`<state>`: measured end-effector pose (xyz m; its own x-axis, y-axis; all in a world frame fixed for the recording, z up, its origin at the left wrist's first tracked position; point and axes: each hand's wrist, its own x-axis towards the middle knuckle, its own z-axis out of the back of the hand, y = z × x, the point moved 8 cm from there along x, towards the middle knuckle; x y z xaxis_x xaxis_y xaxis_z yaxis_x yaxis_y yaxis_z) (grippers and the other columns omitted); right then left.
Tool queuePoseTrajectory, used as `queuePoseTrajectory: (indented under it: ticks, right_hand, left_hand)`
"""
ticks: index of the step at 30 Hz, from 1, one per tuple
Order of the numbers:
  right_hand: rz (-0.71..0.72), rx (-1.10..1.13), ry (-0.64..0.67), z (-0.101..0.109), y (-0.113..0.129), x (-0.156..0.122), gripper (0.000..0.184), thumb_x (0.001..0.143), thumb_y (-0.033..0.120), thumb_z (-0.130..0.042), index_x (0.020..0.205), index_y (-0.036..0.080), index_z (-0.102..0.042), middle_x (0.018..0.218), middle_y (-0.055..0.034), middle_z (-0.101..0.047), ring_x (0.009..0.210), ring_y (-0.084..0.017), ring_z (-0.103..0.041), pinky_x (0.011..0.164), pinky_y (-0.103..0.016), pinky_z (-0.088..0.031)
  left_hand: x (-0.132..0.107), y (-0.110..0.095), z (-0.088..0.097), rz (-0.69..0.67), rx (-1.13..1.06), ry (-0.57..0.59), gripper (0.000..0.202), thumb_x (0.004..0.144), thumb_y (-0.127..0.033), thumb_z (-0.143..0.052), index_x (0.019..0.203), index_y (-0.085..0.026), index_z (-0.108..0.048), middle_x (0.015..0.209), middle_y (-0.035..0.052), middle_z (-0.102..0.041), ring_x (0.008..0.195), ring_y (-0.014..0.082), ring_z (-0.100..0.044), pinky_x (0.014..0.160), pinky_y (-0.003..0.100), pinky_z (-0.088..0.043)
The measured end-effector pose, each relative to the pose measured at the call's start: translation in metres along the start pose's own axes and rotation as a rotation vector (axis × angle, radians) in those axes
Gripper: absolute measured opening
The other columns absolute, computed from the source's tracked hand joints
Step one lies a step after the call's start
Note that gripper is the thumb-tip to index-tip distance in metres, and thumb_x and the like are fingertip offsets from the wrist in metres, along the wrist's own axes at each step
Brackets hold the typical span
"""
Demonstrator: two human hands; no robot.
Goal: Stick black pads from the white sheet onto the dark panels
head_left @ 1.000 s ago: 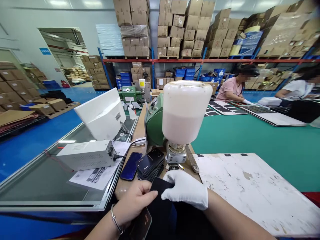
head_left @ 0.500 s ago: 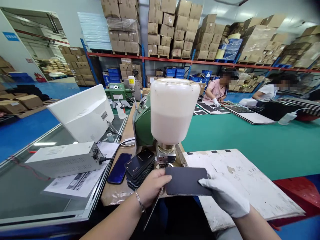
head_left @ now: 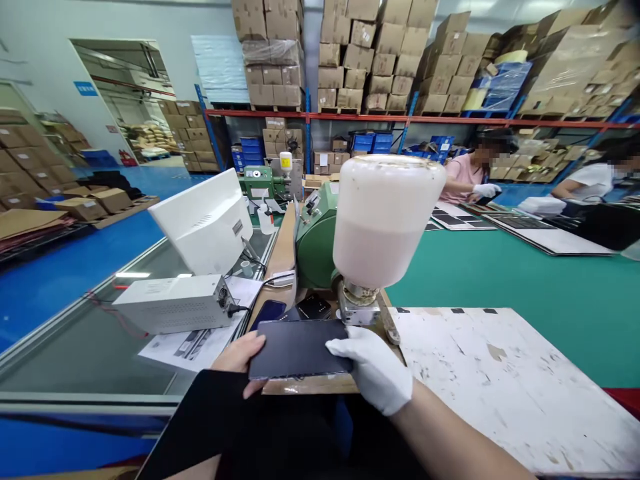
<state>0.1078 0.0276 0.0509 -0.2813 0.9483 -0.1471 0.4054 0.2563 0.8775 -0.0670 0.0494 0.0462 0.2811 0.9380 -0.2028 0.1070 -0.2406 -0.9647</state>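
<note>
A flat black panel [head_left: 295, 348] is held level between both my hands, just in front of a machine's metal nozzle [head_left: 357, 308]. My bare left hand [head_left: 239, 360] grips its left edge, thumb on top. My right hand [head_left: 373, 368], in a white glove, pinches its right edge. Above the nozzle sits a big white jar [head_left: 384, 215] half full of a pale liquid, fixed to a green machine [head_left: 315, 243]. A stack of black panels [head_left: 311, 308] lies behind the held one. A large dark sheet [head_left: 235, 427] covers my left forearm.
A scuffed white board [head_left: 500, 373] lies on the green table [head_left: 525, 280] to my right. To my left are a white box unit [head_left: 173, 303], a white monitor [head_left: 205, 227], a dark phone [head_left: 269, 311] and papers. Two people work at the far right. Stacked cartons fill shelves behind.
The black panel has gone from tilted near my lap to flat and level under the nozzle, and has shifted left between my hands. A dark sheet now covers my left forearm.
</note>
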Motion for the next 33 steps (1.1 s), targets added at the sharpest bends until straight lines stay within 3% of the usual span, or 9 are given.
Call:
queuePoseTrajectory:
  ticks: [3,7,13,16,18,21,26,29,33]
  right_hand:
    - [0.016,-0.076,0.077,-0.028,-0.003,0.006,0.016,0.071,0.019,-0.062,0.087,0.019,-0.067,0.085,-0.0027,-0.067,0.081,-0.018,-0.061,0.084,-0.033,-0.046]
    - [-0.017,-0.198,0.081,-0.019,-0.005,-0.001,0.018,0.071,0.024,-0.064,0.087,0.015,-0.064,0.083,-0.0027,-0.066,0.079,-0.016,-0.059,0.079,-0.031,-0.047]
    - [-0.191,-0.677,-0.001,0.034,-0.017,-0.021,0.043,0.055,0.028,-0.078,0.093,0.016,-0.062,0.078,-0.0013,-0.065,0.067,-0.013,-0.059,0.057,-0.021,-0.044]
    - [-0.254,-0.79,0.023,0.048,-0.027,-0.035,0.031,0.054,0.026,-0.078,0.08,0.015,-0.065,0.071,0.0,-0.065,0.062,-0.014,-0.057,0.051,-0.02,-0.042]
    - [-0.273,-0.653,-0.013,0.058,-0.03,-0.046,0.021,0.06,0.026,-0.074,0.075,0.014,-0.065,0.068,-0.0004,-0.065,0.06,-0.014,-0.057,0.052,-0.022,-0.043]
    - [-0.182,-0.239,-0.093,0.07,-0.02,-0.057,0.029,0.064,0.027,-0.072,0.09,0.014,-0.065,0.08,-0.0037,-0.068,0.07,-0.016,-0.061,0.066,-0.028,-0.048]
    - [-0.107,0.058,-0.243,0.084,-0.002,-0.061,0.026,0.064,0.025,-0.072,0.087,0.013,-0.065,0.077,-0.0059,-0.068,0.068,-0.017,-0.062,0.068,-0.032,-0.049]
    - [-0.09,0.105,-0.209,0.065,0.001,-0.05,0.022,0.061,0.019,-0.072,0.081,0.013,-0.065,0.075,-0.005,-0.067,0.067,-0.017,-0.062,0.067,-0.031,-0.049]
    - [-0.02,0.133,-0.075,0.017,-0.004,-0.023,0.018,0.061,0.017,-0.07,0.078,0.012,-0.065,0.069,-0.0036,-0.065,0.062,-0.015,-0.059,0.063,-0.028,-0.048]
  left_hand:
    - [-0.015,-0.001,0.021,0.051,0.01,-0.013,0.026,0.079,-0.041,-0.052,0.075,-0.019,-0.065,0.03,-0.0047,-0.04,0.025,0.007,-0.027,0.031,0.02,-0.014]
    - [-0.03,-0.004,0.022,0.025,0.155,0.0,0.028,0.076,-0.043,-0.057,0.077,-0.016,-0.063,0.041,-0.0039,-0.045,0.032,0.0068,-0.032,0.033,0.019,-0.021]
    - [-0.022,-0.011,-0.061,-0.054,0.462,0.499,0.027,0.08,-0.037,-0.054,0.07,-0.014,-0.066,0.069,0.0019,-0.062,0.064,0.014,-0.054,0.061,0.023,-0.042]
    - [-0.001,0.003,-0.098,-0.041,0.437,0.645,0.028,0.077,-0.039,-0.058,0.073,-0.013,-0.067,0.069,0.0015,-0.063,0.062,0.0124,-0.053,0.058,0.021,-0.041]
    - [0.019,0.021,-0.111,0.015,0.299,0.628,0.035,0.077,-0.045,-0.057,0.082,-0.012,-0.068,0.062,0.001,-0.061,0.051,0.0093,-0.05,0.047,0.019,-0.038]
    - [0.044,0.051,-0.124,0.085,0.052,0.589,0.054,0.077,-0.056,-0.051,0.098,-0.008,-0.065,0.042,-0.004,-0.05,0.028,0.0048,-0.032,0.029,0.017,-0.02]
    - [0.049,0.066,-0.145,0.093,-0.257,0.7,0.061,0.081,-0.054,-0.046,0.124,-0.011,-0.049,0.039,-0.0052,-0.05,0.021,0.0051,-0.031,0.026,0.015,-0.019]
    - [0.041,0.055,-0.137,0.106,-0.346,0.727,0.061,0.083,-0.051,-0.046,0.128,-0.011,-0.046,0.038,-0.004,-0.051,0.022,0.0066,-0.035,0.027,0.015,-0.023]
    - [0.024,0.036,-0.099,0.115,-0.395,0.667,0.05,0.086,-0.042,-0.046,0.125,-0.012,-0.05,0.033,-0.0046,-0.048,0.02,0.0065,-0.035,0.026,0.013,-0.024]
